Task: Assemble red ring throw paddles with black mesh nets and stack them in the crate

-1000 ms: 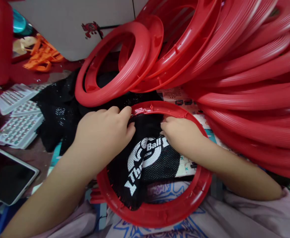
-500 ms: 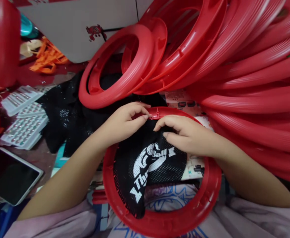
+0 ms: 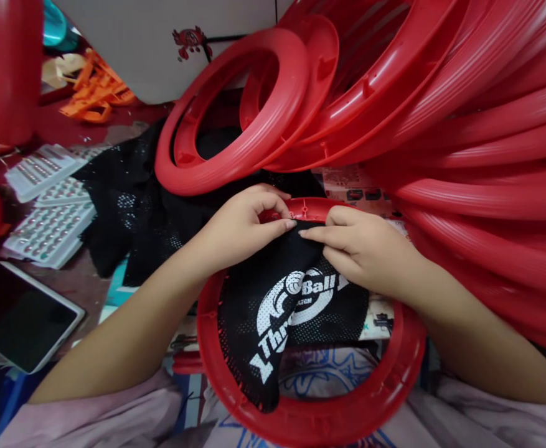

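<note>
A red plastic ring (image 3: 410, 351) lies in front of me, its far side up on the table and its near side over my lap. Black mesh cloth (image 3: 249, 311) with a white "Ball" print stretches across part of it, along the left and far rim. My left hand (image 3: 254, 224) is closed in a pinch on the cloth's edge at the ring's far rim. Close beside it, my right hand (image 3: 366, 246) grips the same cloth, index finger reaching toward my left thumb. The exact spot under the fingertips is hidden.
Several red rings (image 3: 291, 99) are piled at the back and right. More black mesh (image 3: 132, 180) lies at left, beside clear trays of small metal parts (image 3: 51, 227). A tablet-like device (image 3: 25, 317) rests at far left. Orange plastic pieces (image 3: 98, 87) lie behind.
My right hand has moved up and left onto the cloth, its fingers closing beside my left thumb. The cloth is pulled flatter, showing more of the print. The view has shifted slightly.
</note>
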Demonstrator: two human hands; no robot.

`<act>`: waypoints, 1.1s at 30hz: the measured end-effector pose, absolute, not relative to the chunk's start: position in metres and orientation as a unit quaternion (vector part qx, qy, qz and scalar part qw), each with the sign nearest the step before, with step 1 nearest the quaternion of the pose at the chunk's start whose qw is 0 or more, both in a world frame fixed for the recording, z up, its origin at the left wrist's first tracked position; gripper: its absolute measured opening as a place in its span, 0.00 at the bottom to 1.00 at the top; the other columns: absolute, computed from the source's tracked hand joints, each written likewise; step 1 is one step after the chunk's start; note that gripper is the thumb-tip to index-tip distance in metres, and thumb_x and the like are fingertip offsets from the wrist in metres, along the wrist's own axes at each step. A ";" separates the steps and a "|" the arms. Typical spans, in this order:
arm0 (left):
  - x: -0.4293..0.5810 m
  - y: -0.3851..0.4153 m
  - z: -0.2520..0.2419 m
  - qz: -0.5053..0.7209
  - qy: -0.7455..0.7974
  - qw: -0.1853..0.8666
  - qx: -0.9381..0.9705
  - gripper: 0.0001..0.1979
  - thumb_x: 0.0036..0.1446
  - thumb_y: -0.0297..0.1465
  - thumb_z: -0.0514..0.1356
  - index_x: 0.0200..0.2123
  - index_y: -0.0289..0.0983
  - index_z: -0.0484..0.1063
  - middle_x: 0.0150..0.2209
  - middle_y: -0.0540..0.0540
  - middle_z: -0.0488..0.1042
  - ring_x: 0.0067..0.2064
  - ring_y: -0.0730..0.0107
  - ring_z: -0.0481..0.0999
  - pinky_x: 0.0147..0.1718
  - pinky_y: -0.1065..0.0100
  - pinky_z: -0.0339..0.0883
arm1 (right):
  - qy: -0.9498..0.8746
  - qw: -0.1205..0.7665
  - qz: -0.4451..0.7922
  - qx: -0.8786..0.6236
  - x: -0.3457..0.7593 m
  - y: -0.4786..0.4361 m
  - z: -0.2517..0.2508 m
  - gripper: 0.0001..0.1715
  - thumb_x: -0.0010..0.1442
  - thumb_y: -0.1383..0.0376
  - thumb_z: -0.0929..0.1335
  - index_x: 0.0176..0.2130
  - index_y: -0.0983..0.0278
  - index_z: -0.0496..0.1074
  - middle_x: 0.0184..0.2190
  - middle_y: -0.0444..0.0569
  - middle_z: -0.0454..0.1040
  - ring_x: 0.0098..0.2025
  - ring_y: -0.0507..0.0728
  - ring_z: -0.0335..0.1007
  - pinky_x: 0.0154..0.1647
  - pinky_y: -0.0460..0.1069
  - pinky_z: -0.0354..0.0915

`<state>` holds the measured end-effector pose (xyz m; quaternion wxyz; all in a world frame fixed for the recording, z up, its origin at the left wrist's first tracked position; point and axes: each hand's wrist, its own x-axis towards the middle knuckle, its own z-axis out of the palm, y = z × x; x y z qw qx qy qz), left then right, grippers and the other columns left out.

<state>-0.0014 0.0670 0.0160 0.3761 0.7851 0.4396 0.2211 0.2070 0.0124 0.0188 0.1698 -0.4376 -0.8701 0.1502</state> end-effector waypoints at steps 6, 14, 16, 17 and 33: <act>0.004 0.068 0.010 0.228 0.448 0.342 0.794 0.07 0.57 0.33 0.58 0.28 0.36 0.68 0.36 0.46 0.73 0.41 0.64 0.73 0.44 0.61 0.67 | -0.882 0.153 0.040 -0.444 0.203 0.015 0.014 0.20 0.63 0.71 0.60 0.46 0.67 0.79 0.27 0.49 0.68 0.29 0.56 0.61 0.31 0.50 0.54; 0.010 0.067 0.008 0.222 0.443 0.278 0.823 0.07 0.58 0.30 0.55 0.28 0.35 0.66 0.34 0.45 0.69 0.39 0.64 0.71 0.41 0.61 0.65 | -0.878 0.111 0.013 -0.465 0.203 0.017 0.011 0.19 0.64 0.68 0.61 0.47 0.67 0.78 0.28 0.52 0.70 0.33 0.58 0.60 0.35 0.52 0.52; 0.010 0.068 0.007 0.215 0.448 0.273 0.824 0.08 0.58 0.30 0.55 0.27 0.36 0.66 0.34 0.46 0.69 0.39 0.64 0.71 0.40 0.61 0.65 | -0.876 0.101 0.018 -0.471 0.203 0.017 0.012 0.19 0.64 0.68 0.61 0.47 0.67 0.78 0.29 0.52 0.70 0.33 0.58 0.60 0.35 0.52 0.52; 0.011 0.068 0.007 0.212 0.452 0.270 0.823 0.08 0.58 0.30 0.55 0.27 0.36 0.65 0.33 0.46 0.69 0.39 0.64 0.70 0.40 0.62 0.64 | -0.875 0.098 0.021 -0.473 0.203 0.016 0.012 0.19 0.64 0.68 0.61 0.47 0.67 0.78 0.29 0.52 0.70 0.33 0.58 0.60 0.35 0.52 0.52; 0.016 0.069 0.010 0.174 0.469 0.275 0.821 0.08 0.56 0.28 0.56 0.25 0.36 0.66 0.32 0.47 0.67 0.36 0.66 0.69 0.39 0.63 0.64 | -0.863 0.031 0.082 -0.498 0.207 0.015 0.028 0.20 0.62 0.69 0.62 0.47 0.67 0.79 0.31 0.53 0.75 0.34 0.59 0.69 0.36 0.52 0.58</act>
